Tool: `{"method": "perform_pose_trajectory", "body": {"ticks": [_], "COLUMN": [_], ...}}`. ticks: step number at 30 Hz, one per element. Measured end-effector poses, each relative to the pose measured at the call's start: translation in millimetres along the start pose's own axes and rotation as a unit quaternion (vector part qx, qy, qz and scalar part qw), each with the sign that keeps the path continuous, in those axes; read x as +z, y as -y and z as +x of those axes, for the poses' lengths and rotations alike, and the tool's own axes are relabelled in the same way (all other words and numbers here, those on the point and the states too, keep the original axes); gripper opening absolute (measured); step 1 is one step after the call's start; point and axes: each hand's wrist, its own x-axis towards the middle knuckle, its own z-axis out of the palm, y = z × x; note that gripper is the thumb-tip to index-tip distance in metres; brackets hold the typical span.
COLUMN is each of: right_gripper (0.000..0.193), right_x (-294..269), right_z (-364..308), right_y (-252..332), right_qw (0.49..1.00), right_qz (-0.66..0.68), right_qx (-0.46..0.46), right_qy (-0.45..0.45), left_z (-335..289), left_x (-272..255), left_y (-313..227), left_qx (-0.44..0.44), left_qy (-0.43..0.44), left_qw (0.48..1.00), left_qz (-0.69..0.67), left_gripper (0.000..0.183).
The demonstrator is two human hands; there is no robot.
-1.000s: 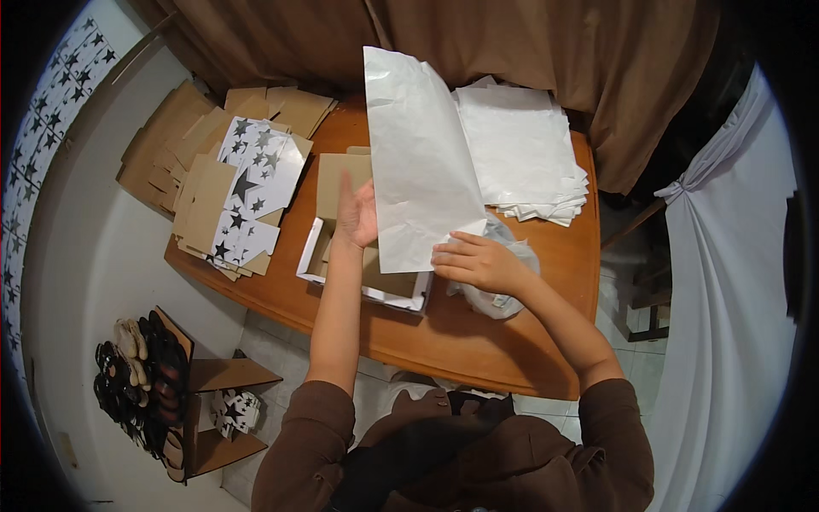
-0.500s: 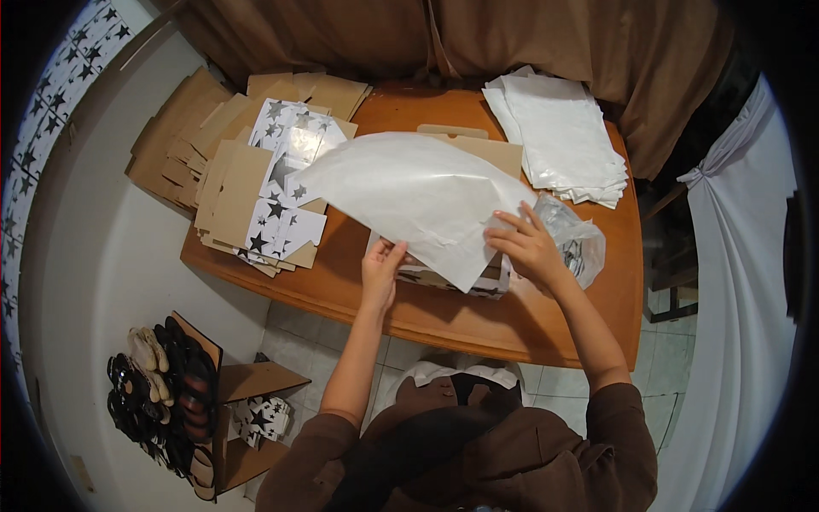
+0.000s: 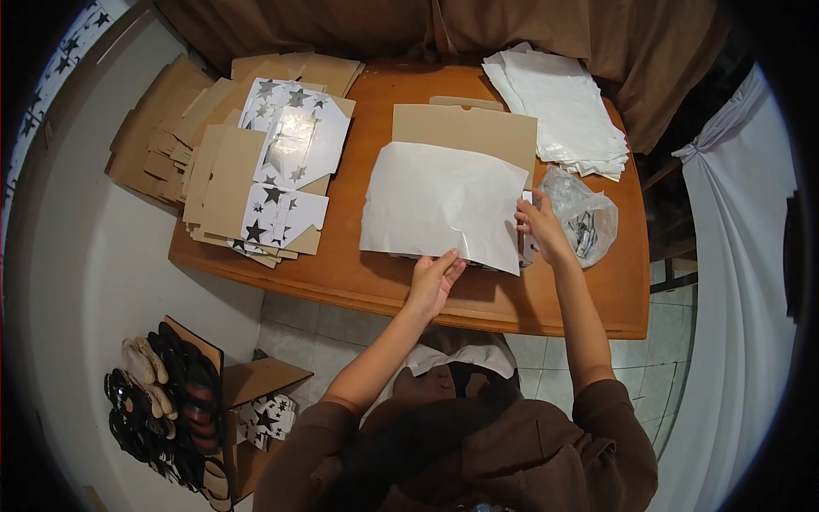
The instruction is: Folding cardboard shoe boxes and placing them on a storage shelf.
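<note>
A sheet of white paper [image 3: 439, 200] lies spread over the cardboard box [image 3: 465, 132], whose brown lid stands open behind it. At the sheet's front edge, my left hand [image 3: 438, 282] pinches the paper, thumb on top and fingers below. My right hand [image 3: 543, 229] is beside the sheet's right edge, fingers apart, by the box's star-printed side. Most of the box is hidden under the paper. Just right of that hand sits a clear plastic bag [image 3: 597, 209] with small dark and silvery pieces in it.
Flat cardboard blanks [image 3: 223, 183], some star-printed, are piled on the table's left. A stack of white paper [image 3: 563, 107] lies at the back right. Below left of the wooden table [image 3: 384, 286], a rack holds shoes [image 3: 166, 392]. A brown curtain [image 3: 529, 30] hangs behind.
The raised, curved sheet has come down flat over the box. My left hand has moved right along its front edge; my right hand has let go and shifted slightly right.
</note>
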Motion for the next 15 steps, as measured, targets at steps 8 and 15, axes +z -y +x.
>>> {"method": "perform_pose_trajectory", "body": {"ticks": [8,15], "right_gripper": [0.069,0.031], "right_x": [34.8,23.4], "right_z": [-39.1,-12.1], "right_y": [-4.7,-10.2], "right_qw": [0.994,0.995], "right_qz": [0.106,0.010], "right_qx": [0.004,-0.056], "right_qy": [-0.025,0.081], "left_z": [-6.1,1.4], "left_x": [-9.0,-2.4], "left_y": [-10.7,-6.0], "left_qx": [0.103,0.060], "left_qy": [-0.018,0.040], "left_qw": [0.983,0.994], "left_qz": [-0.149,-0.085], "left_gripper": [0.016,0.021]}}
